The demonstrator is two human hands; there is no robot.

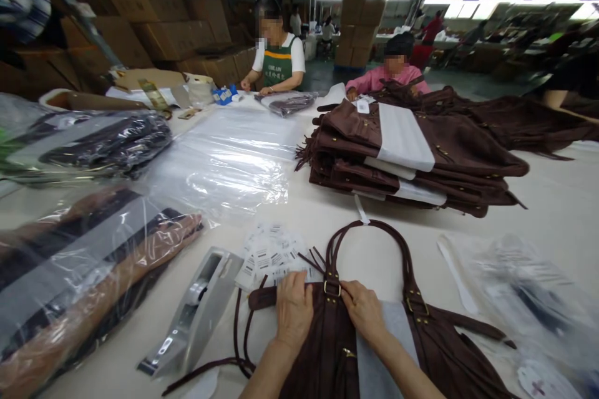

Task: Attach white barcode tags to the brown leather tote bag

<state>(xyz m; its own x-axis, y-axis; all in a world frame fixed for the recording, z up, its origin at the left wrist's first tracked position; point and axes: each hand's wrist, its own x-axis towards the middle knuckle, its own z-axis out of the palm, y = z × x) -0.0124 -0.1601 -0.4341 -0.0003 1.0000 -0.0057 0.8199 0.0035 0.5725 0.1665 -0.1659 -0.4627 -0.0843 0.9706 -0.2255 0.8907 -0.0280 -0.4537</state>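
A dark brown handbag [339, 336] lies in front of me, its looped handle [402, 249] stretched away from me. My left hand [294, 308] is closed over the bag's top edge, left of a brass-coloured buckle [332, 288]. Just right of that buckle, my right hand [365, 308] grips the same edge, fingertips partly hidden. A pale wrapping sheet [397, 330] crosses the bag's middle. Thin brown cords trail off its left side. Beyond my left hand is a loose pile of printed white tags [271, 252].
A grey tape dispenser [194, 308] stands left of the bag. Plastic-wrapped bags [93, 280] lie farther left, near clear plastic sheets [234, 149]. A stack of brown bags [421, 143] rises behind the handle. Two people [281, 62] work across the table; plastic wrapping [524, 287] lies right.
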